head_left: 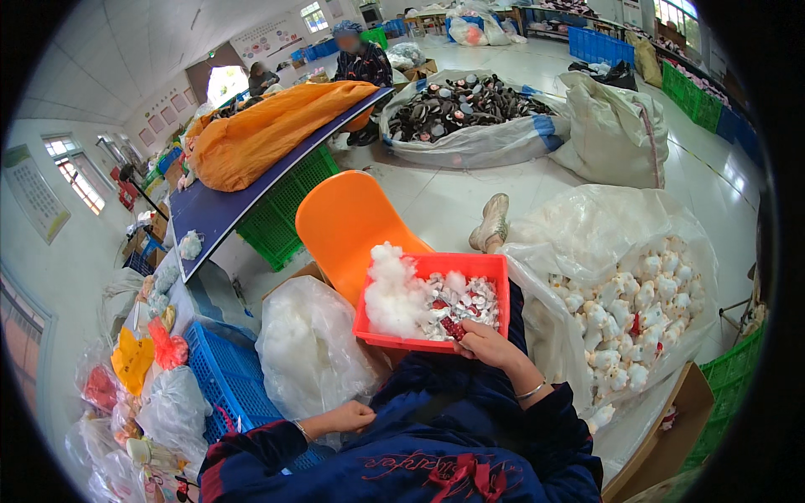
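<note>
A red plastic tray [411, 342] rests on my lap. Fluffy white stuffing [394, 293] fills its left side, and small silvery pieces [475, 300] lie heaped on the right. My right hand [488, 345] is at the tray's near edge, its fingers closed on a small dark red speckled piece [453, 329] over the silvery heap. Lower down, in front of my body, my left hand [350, 417] is curled closed; whatever it may hold is hidden. Beside that hand stands a clear plastic bag [310, 335] of white stuffing.
An orange chair [352, 220] stands just beyond the tray. At right is a large clear bag [579, 222] of small white plush pieces [625, 323]. A blue crate [226, 377] and bagged items are at left. Farther off, a person [360, 63] sits near a sack of dark pieces [470, 105].
</note>
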Motion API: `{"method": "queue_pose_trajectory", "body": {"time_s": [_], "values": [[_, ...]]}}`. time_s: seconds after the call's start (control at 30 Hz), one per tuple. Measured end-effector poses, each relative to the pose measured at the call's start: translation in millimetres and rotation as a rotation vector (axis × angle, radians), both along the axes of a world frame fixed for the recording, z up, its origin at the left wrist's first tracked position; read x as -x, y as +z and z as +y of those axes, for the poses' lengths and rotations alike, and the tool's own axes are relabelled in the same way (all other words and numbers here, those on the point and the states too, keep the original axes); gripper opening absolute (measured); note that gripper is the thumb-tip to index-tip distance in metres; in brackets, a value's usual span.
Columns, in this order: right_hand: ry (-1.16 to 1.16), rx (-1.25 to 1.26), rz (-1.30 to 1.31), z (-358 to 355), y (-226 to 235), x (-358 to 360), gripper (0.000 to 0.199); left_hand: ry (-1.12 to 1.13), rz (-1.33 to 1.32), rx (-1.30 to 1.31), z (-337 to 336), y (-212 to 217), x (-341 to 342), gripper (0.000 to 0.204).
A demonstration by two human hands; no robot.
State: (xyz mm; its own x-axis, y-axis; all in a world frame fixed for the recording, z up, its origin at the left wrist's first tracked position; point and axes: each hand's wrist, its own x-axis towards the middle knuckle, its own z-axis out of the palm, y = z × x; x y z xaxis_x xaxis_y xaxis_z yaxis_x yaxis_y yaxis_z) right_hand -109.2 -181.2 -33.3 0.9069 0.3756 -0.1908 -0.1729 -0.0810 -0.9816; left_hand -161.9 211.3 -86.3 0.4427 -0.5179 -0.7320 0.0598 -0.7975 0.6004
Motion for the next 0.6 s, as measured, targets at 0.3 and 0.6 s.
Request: {"method": "queue_pose_trajectory", "body": {"time_s": [0.3, 0.6], "values": [[-0.09, -0.673, 0.058, 0, 38, -6, 0.039, 0.749, 0.042, 0.763, -84, -23, -2, 0.037], [0.022, -0.825, -0.067, -15, 76, 1, 0.036, 0.143, -0.541, -0.058, -21, -58, -27, 0.043]]}}
